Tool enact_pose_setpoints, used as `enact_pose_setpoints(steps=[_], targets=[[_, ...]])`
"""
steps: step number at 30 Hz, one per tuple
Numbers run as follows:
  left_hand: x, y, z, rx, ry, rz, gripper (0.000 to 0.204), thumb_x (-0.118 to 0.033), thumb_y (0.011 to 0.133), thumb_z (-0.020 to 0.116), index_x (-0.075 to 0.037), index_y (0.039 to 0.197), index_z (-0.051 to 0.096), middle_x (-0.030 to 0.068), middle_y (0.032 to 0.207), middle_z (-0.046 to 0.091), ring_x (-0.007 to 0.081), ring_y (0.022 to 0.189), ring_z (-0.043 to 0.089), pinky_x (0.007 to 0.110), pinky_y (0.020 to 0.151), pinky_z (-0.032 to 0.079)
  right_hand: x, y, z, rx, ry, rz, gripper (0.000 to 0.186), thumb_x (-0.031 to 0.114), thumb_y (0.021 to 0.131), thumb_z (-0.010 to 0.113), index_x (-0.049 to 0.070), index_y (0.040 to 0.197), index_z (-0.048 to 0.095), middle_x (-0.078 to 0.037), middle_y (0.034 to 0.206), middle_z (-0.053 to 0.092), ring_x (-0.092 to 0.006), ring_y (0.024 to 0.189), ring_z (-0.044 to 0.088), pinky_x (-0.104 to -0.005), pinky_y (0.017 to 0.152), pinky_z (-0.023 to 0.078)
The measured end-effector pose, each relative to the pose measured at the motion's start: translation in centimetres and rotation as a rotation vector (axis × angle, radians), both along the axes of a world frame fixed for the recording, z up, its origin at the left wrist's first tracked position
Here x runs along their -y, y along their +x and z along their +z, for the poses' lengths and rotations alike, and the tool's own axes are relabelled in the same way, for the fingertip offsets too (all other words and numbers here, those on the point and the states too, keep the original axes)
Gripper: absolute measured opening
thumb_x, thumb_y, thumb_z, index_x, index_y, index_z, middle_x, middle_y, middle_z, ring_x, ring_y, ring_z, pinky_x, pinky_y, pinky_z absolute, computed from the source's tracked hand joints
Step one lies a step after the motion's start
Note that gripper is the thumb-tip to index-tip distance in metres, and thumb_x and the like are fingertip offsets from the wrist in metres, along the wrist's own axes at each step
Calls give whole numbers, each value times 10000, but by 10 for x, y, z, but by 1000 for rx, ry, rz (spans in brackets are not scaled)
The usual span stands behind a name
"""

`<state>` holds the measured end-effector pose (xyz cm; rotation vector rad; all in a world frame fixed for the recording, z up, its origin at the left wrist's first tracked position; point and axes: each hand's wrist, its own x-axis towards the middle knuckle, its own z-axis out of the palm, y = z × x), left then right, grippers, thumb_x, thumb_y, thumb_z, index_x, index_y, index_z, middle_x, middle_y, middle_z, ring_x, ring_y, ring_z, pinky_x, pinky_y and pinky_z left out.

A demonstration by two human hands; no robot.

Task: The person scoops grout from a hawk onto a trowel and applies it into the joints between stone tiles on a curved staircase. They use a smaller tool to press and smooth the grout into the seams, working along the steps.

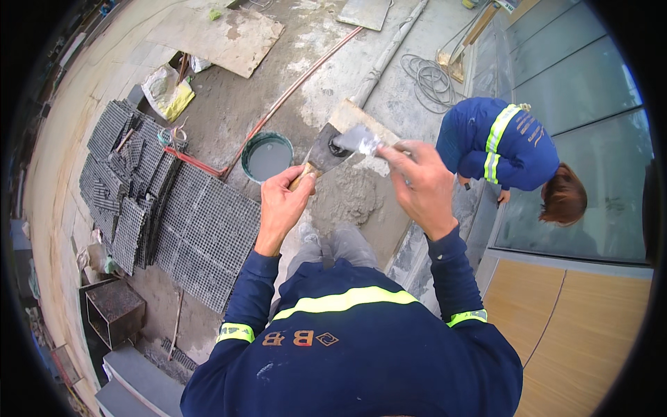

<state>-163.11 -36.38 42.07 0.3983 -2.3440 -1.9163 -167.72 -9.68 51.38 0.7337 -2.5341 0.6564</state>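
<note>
My left hand (286,201) grips the wooden handle (306,176) of a wide dark-bladed putty knife (320,150), held flat with dark paste on it. My right hand (415,182) pinches a smaller pale-smeared scraper (358,139), whose tip meets the dark blade. Both tools are over the mortar-stained ground in front of my legs. Just behind them lies a pale board (365,119). A mound of wet grey mortar (347,203) sits below my hands, and a green bucket of grey liquid (248,165) stands to their left.
Stacked mosaic tile sheets (125,181) lie left, near a metal box (104,316). A long pipe (389,57), red tubing (292,90) and coiled cable (427,87) lie ahead. A co-worker (504,149) bends at the right beside glass panels (570,90), above wooden boards (556,333).
</note>
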Motion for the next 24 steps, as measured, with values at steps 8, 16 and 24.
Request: enact_pose_setpoints(steps=[8,16,24], targets=[[21,-108,1,-10,-90,-58,303,-260,969,755,20,1057,827,65,723,734,106,684,662,322,668,536,23,-113,4,32,43,-1,384,13,851,765,206,1165,878,-50,1100,788,-284,989,752,-410,786,602],[25,-288,-24,27,-81,65,310,-276,968,754,2,1075,837,65,732,752,101,690,685,324,672,545,42,-317,-26,92,58,80,375,17,829,748,217,1116,884,-26,1060,784,-287,974,739,-423,775,600],[-48,-641,-34,173,37,-44,331,-280,978,770,0,1126,867,29,761,785,56,692,654,288,651,520,-34,-650,-36,84,-33,-18,395,-11,797,724,201,1093,877,-26,1090,784,-293,1007,747,-430,804,608]])
